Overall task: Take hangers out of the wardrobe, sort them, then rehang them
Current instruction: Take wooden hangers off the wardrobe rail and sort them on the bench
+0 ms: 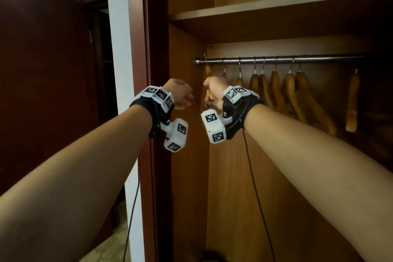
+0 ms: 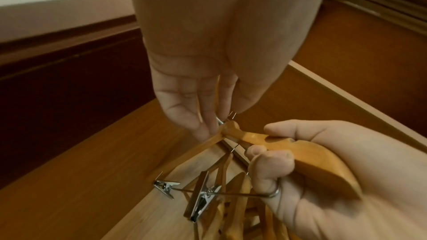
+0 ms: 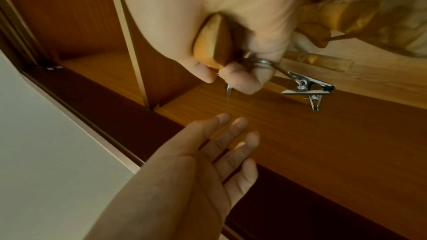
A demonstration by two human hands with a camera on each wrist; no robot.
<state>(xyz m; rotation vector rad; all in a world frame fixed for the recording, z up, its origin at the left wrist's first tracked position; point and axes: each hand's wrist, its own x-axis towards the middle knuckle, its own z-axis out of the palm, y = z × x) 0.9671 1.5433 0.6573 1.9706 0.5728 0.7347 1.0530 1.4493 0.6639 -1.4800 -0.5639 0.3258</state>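
Mostly the right hand (image 1: 214, 91) hid its own grip in the head view; the wrist views showed its fingers curled tight round the end of a wooden clip hanger (image 3: 215, 46), with the wire bar loop by the little finger. Metal clips (image 3: 307, 87) hung off that bar, shiny and spring-type. Left hand (image 3: 208, 154) was held apart below it in the right wrist view, fingers straight and relaxed, holding nothing; in the left wrist view its fingertips (image 2: 203, 125) sat right at the hanger's far end, contact unclear. More hangers (image 1: 297, 91) hung on the steel rail (image 1: 276, 59) in the wardrobe (image 1: 189, 134), glossy amber wood, curved shoulders, wire hooks; the lower parts were lost in shadow, so the count was uncertain. One flat hanger (image 1: 352, 100) hung apart at the right.
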